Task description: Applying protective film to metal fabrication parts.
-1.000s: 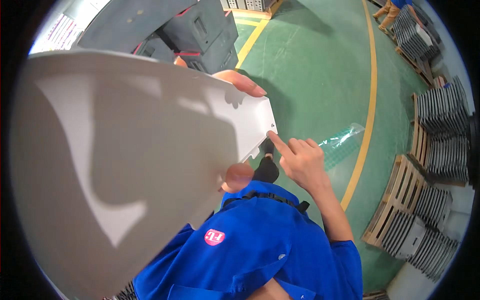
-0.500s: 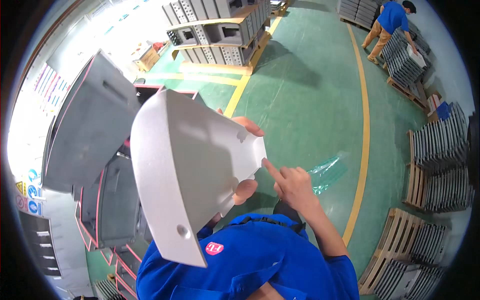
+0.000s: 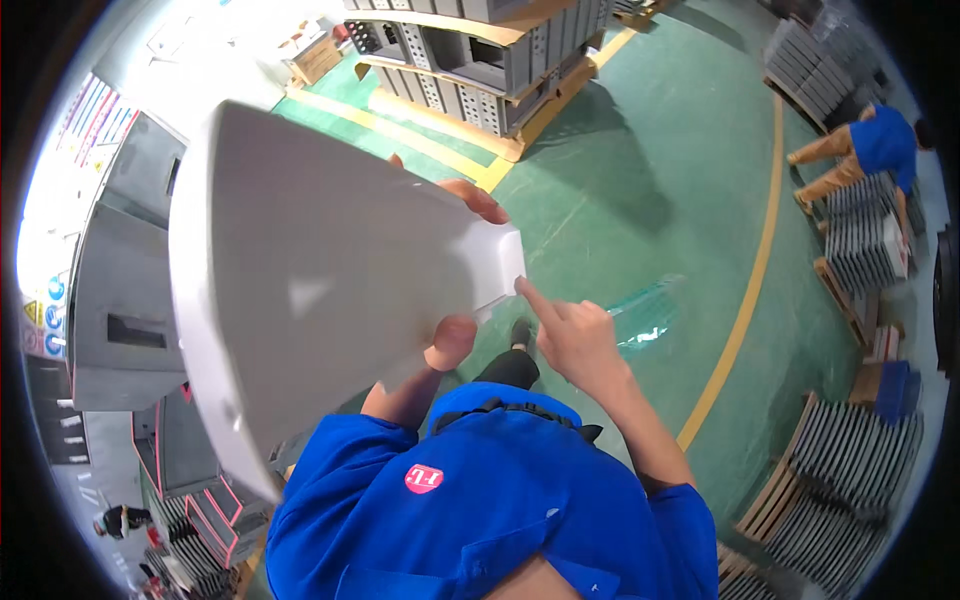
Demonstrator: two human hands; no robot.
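A large white-grey moulded cover (image 3: 330,290) with raised edges fills the left middle of the view, tilted, its hollow side toward me. My left hand (image 3: 453,342) is closed on it from beneath; the thumb shows at the near edge and the fingertips curl over the far edge. The palm is hidden behind the cover. My right hand (image 3: 582,342) has its index finger stretched out, the tip touching the corner of the cover's narrow end. Its other fingers are loosely bent and grip nothing I can see.
Clear green film (image 3: 645,318) lies on the green floor near my right hand. Grey cabinets (image 3: 130,310) stand at left, and stacked grey parts (image 3: 470,60) on pallets ahead. Beyond a yellow line (image 3: 755,290), a person in blue (image 3: 880,150) bends over stacked panels (image 3: 865,235).
The cover has shifted left and turned to show more of its inside. My right fingertip stays at its corner. The floor and stacks have moved in view, and my foot now shows.
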